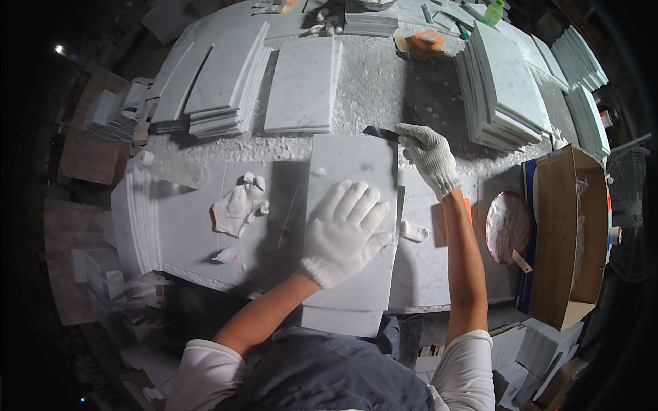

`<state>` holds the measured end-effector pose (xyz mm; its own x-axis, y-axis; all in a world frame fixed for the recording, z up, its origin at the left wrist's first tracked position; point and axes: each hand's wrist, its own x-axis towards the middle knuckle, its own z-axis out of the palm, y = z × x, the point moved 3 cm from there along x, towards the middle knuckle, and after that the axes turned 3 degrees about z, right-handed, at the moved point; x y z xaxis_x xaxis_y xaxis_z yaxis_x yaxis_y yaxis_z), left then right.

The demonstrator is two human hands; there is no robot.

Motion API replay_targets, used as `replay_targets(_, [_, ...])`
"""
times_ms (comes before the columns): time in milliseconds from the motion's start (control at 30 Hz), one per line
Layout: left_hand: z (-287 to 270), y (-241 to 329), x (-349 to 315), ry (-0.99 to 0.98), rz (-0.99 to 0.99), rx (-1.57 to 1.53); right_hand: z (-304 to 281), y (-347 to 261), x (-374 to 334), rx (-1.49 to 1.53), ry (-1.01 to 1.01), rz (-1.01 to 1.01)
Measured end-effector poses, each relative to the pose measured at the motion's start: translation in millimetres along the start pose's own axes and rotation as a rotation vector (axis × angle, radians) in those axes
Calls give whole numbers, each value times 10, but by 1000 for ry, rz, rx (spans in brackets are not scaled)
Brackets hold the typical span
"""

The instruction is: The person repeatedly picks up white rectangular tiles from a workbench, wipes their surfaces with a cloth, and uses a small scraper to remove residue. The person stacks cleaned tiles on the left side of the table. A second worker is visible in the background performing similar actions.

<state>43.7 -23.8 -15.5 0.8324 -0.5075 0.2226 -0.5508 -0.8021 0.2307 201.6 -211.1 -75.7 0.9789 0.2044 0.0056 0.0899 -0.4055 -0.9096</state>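
Observation:
A long white marble tile (353, 156) lies in front of me, its near end above another pale tile (341, 320). Spread flat on it, fingers pointing away, is my left hand (346, 229) in a white knit glove. My right hand (430, 154), gloved too, is closed around a dark flat-bladed scraper (379, 133) at the tile's far right corner; whether the blade touches the stone I cannot tell. A small white lump (318, 172) sits on the tile. To its left rests a loose white glove (236, 207); at its right is a crumpled white piece (414, 231).
Stacked marble tiles (301, 82) stand at the far left, with another stack (504, 82) at far right. A clear bottle (179, 170) lies at left. Rightward are a round container of white paste (508, 220), an open cardboard box (563, 233) and a fan (629, 212).

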Motion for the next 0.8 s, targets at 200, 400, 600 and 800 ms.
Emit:
replay_targets(200, [46,-12,-19,-37,-42,-13,6,-100,-23,-171,-10,1])
replay_targets(400, [31,-6,-16,-35,-34,-15,38,-197,-41,-257,103,-216])
replay_targets(600, [-18,46,5,140,19,2,65,-255,-141,-382,125,-298])
replay_targets(800, [53,1,-21,50,7,26,74,-313,-303,-342,107,-234])
